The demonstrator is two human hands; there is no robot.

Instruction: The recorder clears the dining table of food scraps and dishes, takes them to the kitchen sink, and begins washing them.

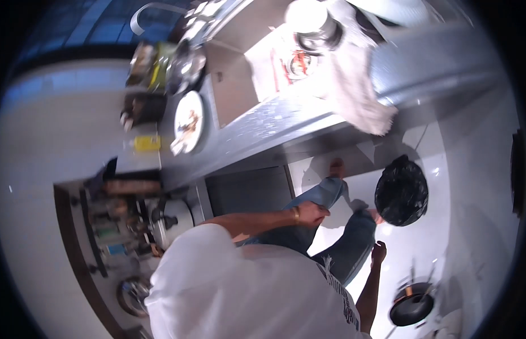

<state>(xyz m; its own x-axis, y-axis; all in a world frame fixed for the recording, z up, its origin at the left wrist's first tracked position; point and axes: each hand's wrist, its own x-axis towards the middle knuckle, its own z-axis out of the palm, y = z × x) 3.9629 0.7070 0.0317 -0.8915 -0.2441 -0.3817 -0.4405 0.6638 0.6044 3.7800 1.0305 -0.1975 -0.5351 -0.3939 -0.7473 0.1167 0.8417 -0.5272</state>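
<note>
My left hand [313, 214], with a yellow band at the wrist, hangs over my jeans, its fingers loosely bent and no object visible in it. Farther right, my right hand [378, 253] hangs beside my other leg; it looks empty, though its fingers are small and dark. A round bin with a black plastic liner [402, 190] stands on the floor near my feet, closest to the right hand. Above lies a metal counter [267, 116] with a sink [233, 87]. A pale cloth [360, 93] hangs over the counter's edge. Left of the sink is a white plate with food scraps [189, 120].
Dark pans [411, 305] are at the lower right. A yellow bottle [147, 143] lies left of the plate, below a blurred metal bowl [186, 68]. A lidded pot [174, 222] and shelves of blurred kitchen items [114, 229] are at the left, near my shoulder.
</note>
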